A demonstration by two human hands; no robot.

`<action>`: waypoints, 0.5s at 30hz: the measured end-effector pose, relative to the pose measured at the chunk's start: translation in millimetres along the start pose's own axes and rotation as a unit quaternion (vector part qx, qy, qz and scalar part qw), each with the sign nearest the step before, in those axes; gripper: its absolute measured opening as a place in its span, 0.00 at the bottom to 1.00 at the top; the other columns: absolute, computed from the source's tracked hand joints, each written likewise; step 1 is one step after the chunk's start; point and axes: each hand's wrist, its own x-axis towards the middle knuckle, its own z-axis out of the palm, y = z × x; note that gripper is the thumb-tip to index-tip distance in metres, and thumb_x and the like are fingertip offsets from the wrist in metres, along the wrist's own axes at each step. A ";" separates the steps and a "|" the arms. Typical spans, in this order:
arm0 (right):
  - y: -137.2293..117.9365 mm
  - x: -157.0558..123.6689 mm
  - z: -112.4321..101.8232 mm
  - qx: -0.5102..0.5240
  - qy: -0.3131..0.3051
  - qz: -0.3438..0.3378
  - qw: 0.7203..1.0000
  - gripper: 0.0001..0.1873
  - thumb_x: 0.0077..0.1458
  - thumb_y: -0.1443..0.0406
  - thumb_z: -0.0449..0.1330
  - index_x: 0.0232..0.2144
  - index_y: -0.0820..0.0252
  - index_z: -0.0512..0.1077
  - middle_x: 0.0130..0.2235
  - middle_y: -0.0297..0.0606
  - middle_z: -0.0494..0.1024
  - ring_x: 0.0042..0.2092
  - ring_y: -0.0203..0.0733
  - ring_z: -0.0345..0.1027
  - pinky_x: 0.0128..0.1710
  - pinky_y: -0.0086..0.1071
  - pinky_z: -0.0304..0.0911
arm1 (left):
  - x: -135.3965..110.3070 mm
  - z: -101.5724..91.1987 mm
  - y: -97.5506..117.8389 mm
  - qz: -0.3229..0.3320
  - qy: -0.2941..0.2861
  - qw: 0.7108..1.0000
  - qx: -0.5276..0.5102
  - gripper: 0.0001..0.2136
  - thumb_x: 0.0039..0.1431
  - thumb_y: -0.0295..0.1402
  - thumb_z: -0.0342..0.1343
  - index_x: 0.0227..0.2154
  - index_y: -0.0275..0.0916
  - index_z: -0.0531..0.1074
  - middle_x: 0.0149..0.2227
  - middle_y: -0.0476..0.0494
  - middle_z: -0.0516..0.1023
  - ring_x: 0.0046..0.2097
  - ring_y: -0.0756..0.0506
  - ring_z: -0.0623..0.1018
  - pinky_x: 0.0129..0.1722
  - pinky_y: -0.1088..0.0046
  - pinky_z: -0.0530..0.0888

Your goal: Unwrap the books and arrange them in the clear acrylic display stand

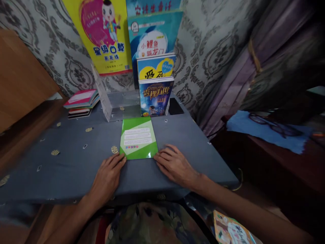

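A green book point(138, 138) with a pale printed panel lies flat on the cloth-covered table, closed, with its lettering turned upside down to me. At its near left corner, my left hand point(108, 174) has its fingers pressed together and the tips on the cover's edge. My right hand point(176, 165) grips the near right corner, fingers bunched and thumb side hidden. Just beyond the book stands a clear acrylic rack point(119, 110). In the rack's right part a dark blue book point(154, 98) stands before a yellow-and-blue book point(156, 66) and taller teal books point(155, 34).
A large yellow workbook point(101, 37) leans at the back left. Left of the rack is a small stack of books point(81, 101); a black flat object point(175, 106) lies right of it. Glasses rest on a blue cloth point(266, 130). An orange book point(232, 228) sits below the table edge.
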 end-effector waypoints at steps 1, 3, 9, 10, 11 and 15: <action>-1.0 -0.7 0.3 -0.005 0.002 0.001 1.000 0.11 0.65 0.69 0.53 0.44 0.60 0.76 0.39 0.41 0.82 0.43 0.45 0.71 0.57 0.47 0.57 | -0.4 1.6 -1.5 0.000 0.005 1.000 -0.009 0.23 0.63 0.20 0.43 0.56 0.41 0.73 0.56 0.38 0.77 0.58 0.39 0.73 0.51 0.56 0.75; -2.2 -1.4 0.2 -0.010 0.002 0.005 1.000 0.11 0.65 0.69 0.54 0.43 0.60 0.75 0.39 0.41 0.81 0.43 0.45 0.71 0.57 0.47 0.57 | 0.7 3.3 -5.7 0.001 0.013 0.999 -0.034 0.22 0.63 0.21 0.44 0.54 0.41 0.74 0.55 0.39 0.77 0.58 0.38 0.74 0.51 0.55 0.75; -3.8 10.2 -1.1 -0.019 -0.026 0.036 0.999 0.08 0.64 0.68 0.56 0.37 0.59 0.76 0.34 0.39 0.79 0.41 0.45 0.68 0.55 0.44 0.56 | 29.0 1.1 -33.7 -0.020 -0.016 0.989 -0.144 0.18 0.63 0.23 0.44 0.40 0.41 0.80 0.48 0.42 0.80 0.50 0.43 0.78 0.54 0.59 0.74; -3.8 14.1 -0.2 -0.020 -0.026 0.042 0.999 0.09 0.64 0.68 0.56 0.36 0.59 0.76 0.34 0.39 0.79 0.40 0.44 0.68 0.54 0.44 0.56 | 36.4 1.3 -40.7 -0.024 -0.024 0.989 -0.145 0.18 0.62 0.23 0.44 0.41 0.41 0.79 0.49 0.42 0.79 0.50 0.44 0.78 0.54 0.60 0.74; -3.5 18.2 1.1 -0.019 -0.024 0.049 0.998 0.09 0.65 0.68 0.55 0.36 0.59 0.76 0.35 0.40 0.79 0.41 0.45 0.68 0.54 0.44 0.57 | 44.0 1.6 -48.0 -0.024 -0.032 0.990 -0.138 0.18 0.62 0.23 0.44 0.43 0.41 0.79 0.51 0.41 0.79 0.51 0.43 0.78 0.54 0.61 0.74; 0.4 31.6 9.6 -0.016 -0.015 0.092 0.996 0.11 0.65 0.65 0.56 0.45 0.59 0.77 0.44 0.46 0.78 0.47 0.48 0.68 0.52 0.44 0.60 | 71.7 0.1 -72.6 0.047 -0.086 0.995 -0.027 0.24 0.61 0.21 0.47 0.58 0.43 0.71 0.62 0.39 0.72 0.62 0.40 0.70 0.59 0.57 0.70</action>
